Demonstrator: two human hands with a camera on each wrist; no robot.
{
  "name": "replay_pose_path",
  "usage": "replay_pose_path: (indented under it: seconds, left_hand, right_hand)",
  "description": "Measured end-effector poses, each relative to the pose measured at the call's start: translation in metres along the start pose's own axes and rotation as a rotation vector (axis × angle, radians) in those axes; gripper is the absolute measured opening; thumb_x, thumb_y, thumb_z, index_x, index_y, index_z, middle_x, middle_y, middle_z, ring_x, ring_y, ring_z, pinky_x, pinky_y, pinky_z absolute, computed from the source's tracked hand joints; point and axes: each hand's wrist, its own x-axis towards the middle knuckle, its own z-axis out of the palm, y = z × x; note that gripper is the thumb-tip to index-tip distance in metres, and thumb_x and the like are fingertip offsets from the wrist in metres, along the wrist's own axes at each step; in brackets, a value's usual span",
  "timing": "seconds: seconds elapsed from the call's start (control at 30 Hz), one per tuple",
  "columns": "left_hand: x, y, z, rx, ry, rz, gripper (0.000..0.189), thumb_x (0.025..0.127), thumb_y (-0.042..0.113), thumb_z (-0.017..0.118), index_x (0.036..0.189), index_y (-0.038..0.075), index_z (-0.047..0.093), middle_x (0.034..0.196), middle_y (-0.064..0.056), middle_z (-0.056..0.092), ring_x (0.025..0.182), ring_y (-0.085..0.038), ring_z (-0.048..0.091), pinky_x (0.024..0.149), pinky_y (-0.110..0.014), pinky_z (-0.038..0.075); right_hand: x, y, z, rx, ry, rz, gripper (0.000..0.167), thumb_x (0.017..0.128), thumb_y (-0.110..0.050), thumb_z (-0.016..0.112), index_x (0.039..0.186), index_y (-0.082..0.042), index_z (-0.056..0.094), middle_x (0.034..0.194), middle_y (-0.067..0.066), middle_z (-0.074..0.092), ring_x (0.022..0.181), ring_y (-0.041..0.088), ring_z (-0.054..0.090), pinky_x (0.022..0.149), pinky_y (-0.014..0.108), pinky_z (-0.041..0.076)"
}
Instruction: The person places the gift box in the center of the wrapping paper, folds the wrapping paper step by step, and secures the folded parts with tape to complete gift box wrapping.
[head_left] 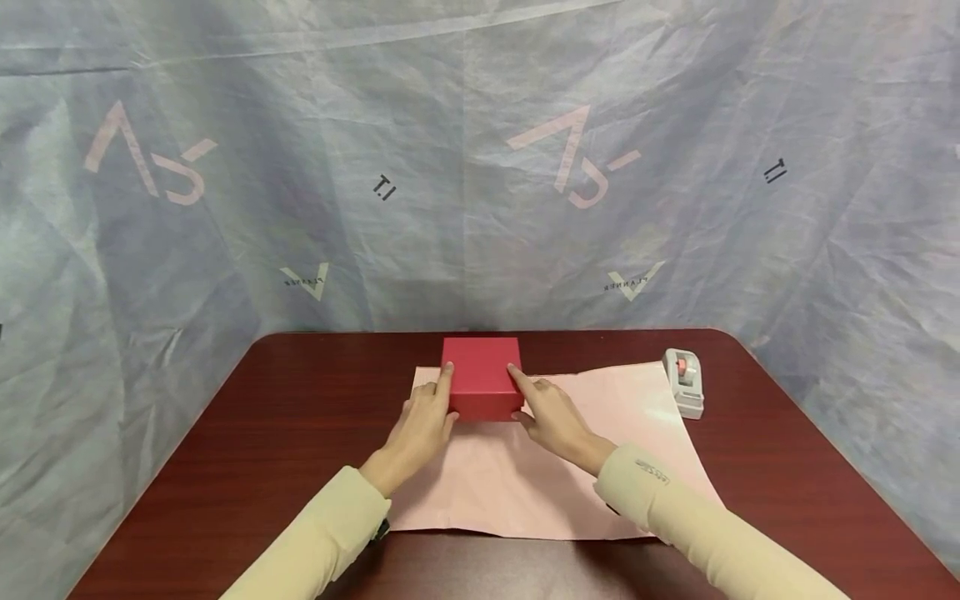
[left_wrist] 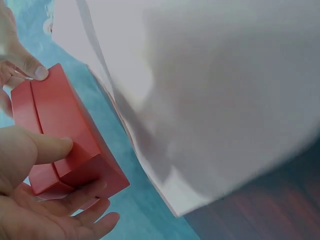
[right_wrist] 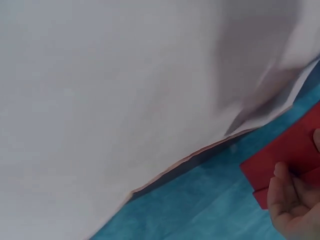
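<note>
A red lidded box (head_left: 482, 367) is held between both hands over the far edge of a pink paper sheet (head_left: 517, 492). My left hand (head_left: 422, 417) grips the box's left side. In the left wrist view, the thumb of that left hand (left_wrist: 20, 155) presses one face and the fingers reach round the lower end. My right hand (head_left: 557, 417) grips the opposite side, its index finger along the top edge and thumb low at the near face. A seam runs round the box (left_wrist: 75, 120) in the left wrist view. The right wrist view catches only part of it.
To the right, a white tape dispenser (head_left: 686, 383) with a roll of tape stands by the paper's far right corner. The dark red-brown table (head_left: 300, 400) has rounded far corners. Behind it hangs a grey-blue printed cloth (head_left: 450, 233).
</note>
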Motion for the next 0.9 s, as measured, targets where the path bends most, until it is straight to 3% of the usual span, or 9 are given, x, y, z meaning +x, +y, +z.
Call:
replay_pose_path:
  seconds: [0.1,0.33,0.6,0.9]
  left_hand:
    - [0.002,0.01,0.006,-0.006,-0.012,0.036,0.071,0.081,0.013,0.068,0.139,-0.001,0.03,0.103,-0.02,0.061,0.097,-0.037,0.057,0.076,-0.045,0.047]
    - [0.005,0.034,0.017,-0.048,-0.046,0.115,0.069,0.082,0.008,0.065,0.139,-0.003,0.028,0.121,-0.023,0.056,0.104,-0.037,0.055,0.079,-0.046,0.047]
    - [0.001,0.055,0.023,-0.033,-0.103,0.145,0.069,0.082,0.009,0.064,0.14,-0.001,0.027,0.112,-0.018,0.06,0.106,-0.032,0.055,0.079,-0.042,0.047]
    - [-0.006,0.064,0.035,-0.01,-0.186,0.162,0.068,0.083,0.01,0.062,0.141,-0.001,0.026,0.109,-0.014,0.06,0.108,-0.029,0.053,0.082,-0.04,0.046]
  right_hand:
    - [-0.011,0.007,-0.007,-0.019,0.018,0.003,0.07,0.067,-0.008,0.079,0.129,0.0,0.047,0.089,0.014,0.067,0.077,0.026,0.063,0.073,0.041,0.048]
    - [-0.035,0.023,-0.026,-0.059,0.033,0.045,0.072,0.064,-0.007,0.081,0.128,0.0,0.049,0.077,0.014,0.065,0.07,0.025,0.061,0.065,0.039,0.048]
    - [-0.058,0.033,-0.038,-0.06,0.043,0.056,0.074,0.061,-0.005,0.082,0.127,-0.002,0.049,0.074,0.01,0.064,0.066,0.021,0.059,0.061,0.036,0.047]
    - [-0.08,0.039,-0.036,-0.069,0.016,0.078,0.073,0.06,-0.005,0.082,0.125,-0.001,0.049,0.073,0.01,0.062,0.063,0.018,0.057,0.056,0.032,0.046]
